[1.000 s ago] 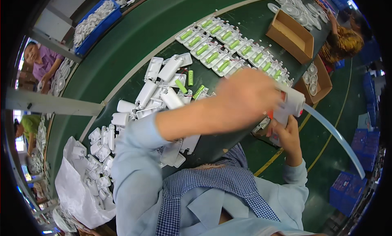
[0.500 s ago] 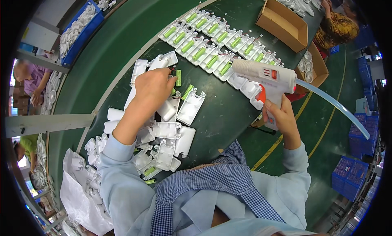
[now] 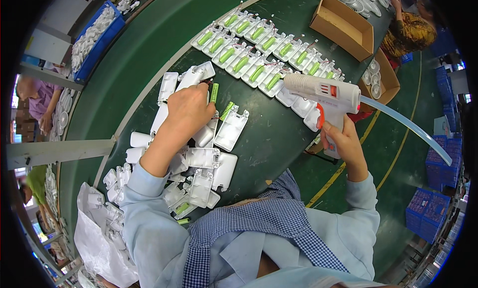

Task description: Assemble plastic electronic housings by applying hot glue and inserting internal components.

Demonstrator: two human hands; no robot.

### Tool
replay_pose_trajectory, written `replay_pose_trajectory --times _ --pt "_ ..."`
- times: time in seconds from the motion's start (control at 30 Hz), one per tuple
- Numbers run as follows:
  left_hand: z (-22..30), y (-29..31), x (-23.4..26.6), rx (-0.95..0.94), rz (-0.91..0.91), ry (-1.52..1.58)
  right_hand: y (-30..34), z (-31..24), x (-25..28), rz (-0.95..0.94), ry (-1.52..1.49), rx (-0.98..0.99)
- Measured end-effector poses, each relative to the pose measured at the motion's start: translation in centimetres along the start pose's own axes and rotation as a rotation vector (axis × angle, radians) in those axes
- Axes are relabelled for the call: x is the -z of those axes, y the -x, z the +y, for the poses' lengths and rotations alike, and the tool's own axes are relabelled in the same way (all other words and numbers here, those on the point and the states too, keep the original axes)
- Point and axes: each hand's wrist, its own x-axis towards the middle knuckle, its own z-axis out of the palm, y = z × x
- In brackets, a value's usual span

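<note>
My right hand point(image 3: 344, 142) is wrapped round the handle of a white hot glue gun point(image 3: 318, 90) with an orange trigger. Its nozzle end points left, and a long translucent glue stick point(image 3: 411, 127) trails from its back. My left hand point(image 3: 185, 113) is closed over a pile of white plastic housings, its fingertips curled down and mostly hidden, so I cannot make out what they grip. Close beside those fingers is a green battery cell point(image 3: 214, 93). Another green cell point(image 3: 227, 110) lies by an open white housing point(image 3: 232, 128).
Rows of white housings with green cells point(image 3: 241, 64) and thin wires cover the table's far side. Cardboard boxes point(image 3: 343, 26) stand beyond at right. A white plastic bag point(image 3: 97, 238) of parts is at lower left. Other people work at far left and far right.
My left hand has shifted slightly toward the right and down, its fingers curling further over the pile. The glue gun stays almost in place.
</note>
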Motion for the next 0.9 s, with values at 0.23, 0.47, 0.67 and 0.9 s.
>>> replay_pose_trajectory --times 0.23,0.47,0.67,0.9 --pt "-0.9 -0.3 0.7 0.098 -0.082 0.303 0.9 0.6 1.1 0.002 0.003 0.013" --pt "-2.0 -0.1 2.5 0.158 -0.107 0.507 1.8 0.6 1.8 0.018 -0.074 0.048" --pt "-2.1 1.2 2.7 -0.010 0.105 0.235 2.7 0.5 2.5 0.005 -0.074 0.002" --pt "-2.2 0.2 1.1 -0.081 0.169 -0.074 3.0 1.3 2.5 0.021 -0.049 0.023"
